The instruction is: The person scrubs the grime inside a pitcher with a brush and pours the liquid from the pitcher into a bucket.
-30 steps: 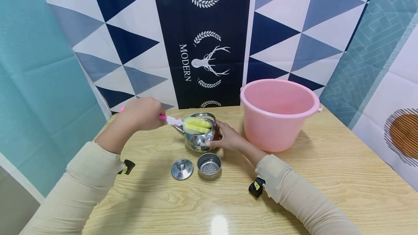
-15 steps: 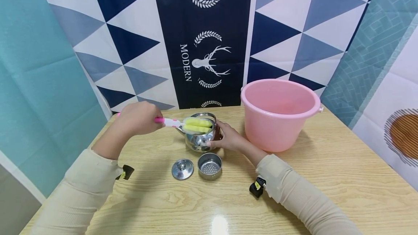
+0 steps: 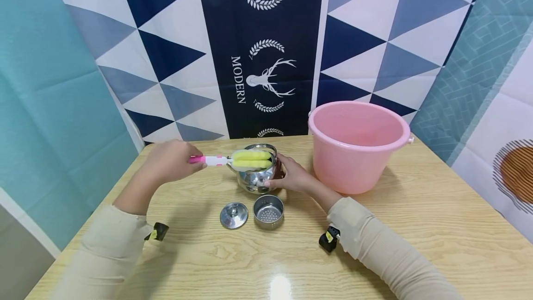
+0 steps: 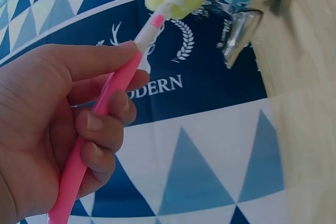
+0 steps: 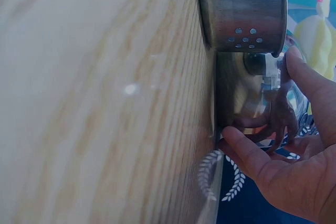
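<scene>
My left hand (image 3: 172,161) grips the pink-and-white handle of a sponge brush (image 3: 251,160), fingers curled round it in the left wrist view. The brush's yellow and white sponge head lies nearly level over the open top of a shiny steel teapot (image 3: 255,182), overlapping its mouth. On the teapot's right side, my right hand (image 3: 294,176) holds the round belly, thumb at the front and fingers behind. Before the teapot sit a steel strainer basket (image 3: 268,212) with a perforated bottom and a round knobbed lid (image 3: 233,215). Part of the spout hides behind the brush.
A large pink bucket (image 3: 354,165) stands to the right of the teapot, near the right forearm. Everything rests on a light wooden table (image 3: 233,263). Patterned cloth (image 3: 266,22) hangs right behind the table's back edge.
My left hand has shifted left and slightly down, and the brush handle now lies more level. The sponge head stays over the teapot's mouth. My right hand keeps its hold.
</scene>
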A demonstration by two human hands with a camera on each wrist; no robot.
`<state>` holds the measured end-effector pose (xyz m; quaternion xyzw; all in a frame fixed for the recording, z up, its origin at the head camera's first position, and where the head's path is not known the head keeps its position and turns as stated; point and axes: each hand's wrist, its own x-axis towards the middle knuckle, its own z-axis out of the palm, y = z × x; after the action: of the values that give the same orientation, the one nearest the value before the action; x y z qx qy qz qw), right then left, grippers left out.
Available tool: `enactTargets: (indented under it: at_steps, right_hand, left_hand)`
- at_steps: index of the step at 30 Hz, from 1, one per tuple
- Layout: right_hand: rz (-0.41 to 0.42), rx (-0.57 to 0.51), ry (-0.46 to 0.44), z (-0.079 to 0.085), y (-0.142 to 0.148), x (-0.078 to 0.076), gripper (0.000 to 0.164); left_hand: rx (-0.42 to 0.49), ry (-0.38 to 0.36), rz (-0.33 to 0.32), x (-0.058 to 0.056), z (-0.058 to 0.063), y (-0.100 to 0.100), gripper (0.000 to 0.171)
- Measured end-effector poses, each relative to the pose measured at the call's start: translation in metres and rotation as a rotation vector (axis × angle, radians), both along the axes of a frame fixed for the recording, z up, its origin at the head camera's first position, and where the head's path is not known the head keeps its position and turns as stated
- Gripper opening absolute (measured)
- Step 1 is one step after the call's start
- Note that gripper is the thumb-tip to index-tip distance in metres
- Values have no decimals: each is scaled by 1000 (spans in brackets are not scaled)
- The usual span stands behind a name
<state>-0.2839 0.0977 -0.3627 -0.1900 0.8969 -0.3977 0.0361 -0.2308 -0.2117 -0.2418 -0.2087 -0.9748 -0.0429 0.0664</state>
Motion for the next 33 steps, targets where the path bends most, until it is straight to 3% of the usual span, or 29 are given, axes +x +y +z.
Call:
enactTargets:
  at_steps: [8,17,26,33]
  right_hand:
    - [9,-9,14,-3,2,-2,100]
    - [-5,-2,-1,-2,3,0,101]
    - [-10,-7,-8,1,2,1,101]
    - [-10,-8,-13,0,2,0,102]
  left_hand:
    - [139,-53,22,-2,-23,-12,30]
    - [354,-140,53,-7,-49,-25,35]
    - [449,-154,40,-8,-57,-29,34]
    - [528,-216,62,-9,-66,-37,41]
